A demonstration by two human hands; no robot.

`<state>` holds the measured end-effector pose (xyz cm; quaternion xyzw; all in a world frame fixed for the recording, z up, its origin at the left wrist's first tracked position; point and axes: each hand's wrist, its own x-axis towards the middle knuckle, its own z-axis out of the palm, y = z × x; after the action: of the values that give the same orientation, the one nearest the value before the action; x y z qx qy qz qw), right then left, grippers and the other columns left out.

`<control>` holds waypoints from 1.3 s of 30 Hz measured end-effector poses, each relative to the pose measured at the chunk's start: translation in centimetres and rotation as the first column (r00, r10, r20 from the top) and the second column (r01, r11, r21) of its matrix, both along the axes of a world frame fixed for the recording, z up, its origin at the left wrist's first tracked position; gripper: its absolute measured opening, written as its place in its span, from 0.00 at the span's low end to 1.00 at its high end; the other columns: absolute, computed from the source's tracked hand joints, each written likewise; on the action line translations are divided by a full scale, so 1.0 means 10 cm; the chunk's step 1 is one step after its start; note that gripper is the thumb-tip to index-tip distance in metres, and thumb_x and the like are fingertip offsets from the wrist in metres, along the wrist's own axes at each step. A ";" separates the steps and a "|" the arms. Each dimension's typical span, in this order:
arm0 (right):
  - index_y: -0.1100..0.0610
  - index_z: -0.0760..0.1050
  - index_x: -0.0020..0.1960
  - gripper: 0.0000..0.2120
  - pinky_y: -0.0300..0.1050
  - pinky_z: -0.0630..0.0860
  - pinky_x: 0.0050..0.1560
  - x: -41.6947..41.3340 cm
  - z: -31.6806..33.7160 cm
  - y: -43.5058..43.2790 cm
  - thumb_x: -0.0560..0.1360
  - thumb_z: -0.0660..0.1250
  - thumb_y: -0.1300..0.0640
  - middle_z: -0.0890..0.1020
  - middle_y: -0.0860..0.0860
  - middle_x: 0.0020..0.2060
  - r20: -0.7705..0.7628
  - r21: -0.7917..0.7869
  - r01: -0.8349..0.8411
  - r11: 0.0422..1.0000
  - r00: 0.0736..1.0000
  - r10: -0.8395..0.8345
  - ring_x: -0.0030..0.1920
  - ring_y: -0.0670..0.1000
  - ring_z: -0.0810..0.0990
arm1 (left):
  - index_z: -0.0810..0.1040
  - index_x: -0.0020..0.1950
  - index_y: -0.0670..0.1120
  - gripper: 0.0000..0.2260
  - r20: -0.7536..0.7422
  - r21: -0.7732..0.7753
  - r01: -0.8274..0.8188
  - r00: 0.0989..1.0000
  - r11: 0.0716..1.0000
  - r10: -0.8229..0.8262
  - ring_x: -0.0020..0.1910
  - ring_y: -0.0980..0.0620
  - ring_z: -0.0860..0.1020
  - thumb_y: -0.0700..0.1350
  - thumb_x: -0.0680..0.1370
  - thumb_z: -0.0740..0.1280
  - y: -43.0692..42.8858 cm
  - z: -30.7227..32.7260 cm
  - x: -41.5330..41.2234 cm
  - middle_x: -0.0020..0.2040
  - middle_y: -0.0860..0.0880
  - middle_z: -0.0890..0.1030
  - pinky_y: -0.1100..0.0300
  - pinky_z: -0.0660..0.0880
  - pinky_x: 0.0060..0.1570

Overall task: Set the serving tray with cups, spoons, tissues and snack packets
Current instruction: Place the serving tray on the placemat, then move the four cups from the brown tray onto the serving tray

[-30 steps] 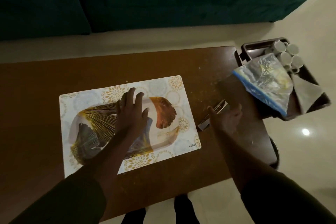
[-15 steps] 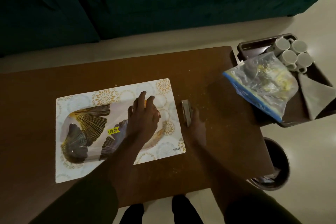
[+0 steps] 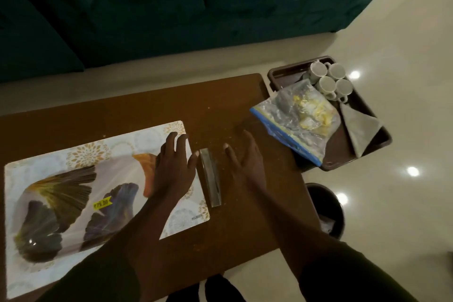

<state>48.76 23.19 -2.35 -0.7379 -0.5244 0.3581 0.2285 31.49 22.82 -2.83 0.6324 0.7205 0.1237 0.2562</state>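
A patterned placemat [image 3: 61, 179] lies on the brown table [image 3: 147, 110]. My left hand [image 3: 174, 169] rests flat on the mat's right end, fingers spread. A bundle of metal spoons [image 3: 211, 178] lies on the table just right of the mat. My right hand [image 3: 242, 157] hovers open beside the spoons, apart from them. Off the table's right end sits a dark serving tray [image 3: 277, 73] holding several white cups [image 3: 328, 79], a clear zip bag of snack packets [image 3: 299, 120] and folded grey tissues [image 3: 360, 127].
A dark teal sofa [image 3: 171, 7] runs along the far side. A dark waste bin [image 3: 323, 208] stands on the pale floor below the tray. Crumbs dot the table near the spoons.
My right hand carried the spoons left, laid them beside the mat and has let go, now open to their right. My left hand slid to the mat's right end.
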 end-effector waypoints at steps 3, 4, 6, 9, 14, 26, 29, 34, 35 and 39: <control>0.51 0.59 0.75 0.32 0.48 0.65 0.69 0.17 0.14 0.11 0.77 0.60 0.38 0.67 0.50 0.73 0.037 0.033 0.057 0.998 0.998 -0.058 0.72 0.50 0.66 | 0.63 0.74 0.45 0.23 0.100 0.023 -0.012 0.995 1.000 0.010 0.74 0.42 0.64 0.51 0.81 0.60 0.13 0.13 0.11 0.77 0.43 0.61 0.45 0.68 0.68; 0.53 0.61 0.74 0.30 0.48 0.66 0.69 0.22 0.18 0.13 0.77 0.60 0.39 0.69 0.51 0.72 0.046 0.034 0.082 0.996 0.995 -0.083 0.71 0.51 0.67 | 0.63 0.74 0.45 0.23 0.133 0.031 -0.011 0.991 0.999 0.007 0.73 0.42 0.64 0.51 0.81 0.60 0.18 0.16 0.13 0.77 0.43 0.62 0.44 0.68 0.67; 0.54 0.66 0.70 0.23 0.50 0.70 0.67 0.31 0.22 0.15 0.78 0.61 0.44 0.73 0.51 0.67 0.049 0.031 0.138 0.990 0.989 -0.139 0.68 0.52 0.72 | 0.64 0.74 0.45 0.23 0.162 0.043 -0.006 0.987 0.999 -0.001 0.72 0.42 0.67 0.51 0.80 0.61 0.25 0.17 0.15 0.75 0.43 0.64 0.45 0.70 0.64; 0.53 0.69 0.62 0.13 0.51 0.77 0.55 0.47 0.23 0.21 0.78 0.63 0.53 0.78 0.50 0.56 0.051 0.047 0.204 0.978 0.977 -0.206 0.56 0.52 0.78 | 0.64 0.73 0.45 0.23 0.180 0.059 0.024 0.983 0.998 -0.034 0.69 0.42 0.70 0.51 0.80 0.62 0.34 0.15 0.23 0.73 0.43 0.67 0.46 0.74 0.59; 0.54 0.71 0.61 0.14 0.44 0.77 0.48 0.90 0.22 0.31 0.76 0.65 0.60 0.79 0.50 0.54 0.142 0.126 0.258 0.958 0.951 -0.274 0.50 0.48 0.79 | 0.64 0.74 0.46 0.25 0.202 0.112 0.083 0.974 0.990 -0.104 0.68 0.42 0.70 0.49 0.79 0.65 0.53 0.16 0.48 0.72 0.43 0.67 0.48 0.75 0.54; 0.56 0.72 0.60 0.15 0.43 0.76 0.46 2.30 0.05 0.69 0.74 0.67 0.61 0.79 0.50 0.54 0.130 0.226 0.375 0.899 0.903 -0.410 0.46 0.47 0.79 | 0.66 0.73 0.46 0.23 0.242 0.161 0.103 0.960 0.981 -0.141 0.63 0.44 0.74 0.45 0.78 0.66 1.03 0.21 1.72 0.68 0.44 0.73 0.55 0.72 0.52; 0.57 0.72 0.59 0.15 0.37 0.69 0.42 2.70 0.00 0.89 0.73 0.65 0.61 0.80 0.52 0.53 0.116 0.221 0.403 0.888 0.893 -0.434 0.44 0.46 0.75 | 0.67 0.72 0.45 0.23 0.255 0.162 0.094 0.958 0.982 -0.134 0.62 0.44 0.75 0.44 0.78 0.66 1.18 0.17 2.19 0.67 0.44 0.74 0.54 0.72 0.52; 0.58 0.72 0.56 0.11 0.45 0.75 0.46 3.27 -0.03 1.35 0.74 0.66 0.59 0.80 0.50 0.49 0.029 0.225 0.418 0.880 0.900 -0.434 0.49 0.52 0.79 | 0.65 0.72 0.47 0.23 0.237 0.148 0.119 0.960 0.982 -0.152 0.65 0.45 0.73 0.47 0.78 0.65 1.49 0.08 2.98 0.69 0.47 0.72 0.52 0.72 0.53; 0.57 0.72 0.54 0.11 0.44 0.73 0.45 3.37 -0.04 1.45 0.73 0.66 0.57 0.79 0.49 0.47 0.011 0.229 0.402 0.886 0.909 -0.416 0.48 0.53 0.79 | 0.65 0.72 0.47 0.23 0.230 0.144 0.123 0.961 0.982 -0.154 0.65 0.45 0.73 0.47 0.78 0.65 1.57 0.05 3.12 0.69 0.47 0.72 0.53 0.71 0.53; 0.58 0.71 0.54 0.24 0.37 0.62 0.42 3.69 -0.10 1.86 0.63 0.61 0.46 0.75 0.49 0.46 0.023 0.187 0.337 0.923 0.937 -0.348 0.46 0.50 0.72 | 0.64 0.74 0.46 0.25 0.262 0.119 0.104 0.956 0.987 -0.132 0.68 0.44 0.71 0.45 0.78 0.66 1.90 -0.06 3.60 0.71 0.45 0.70 0.52 0.70 0.60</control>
<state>85.68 41.83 -3.38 -0.8042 -0.4237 0.2432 0.3385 67.49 41.82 -3.48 0.6642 0.6324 0.2302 0.3255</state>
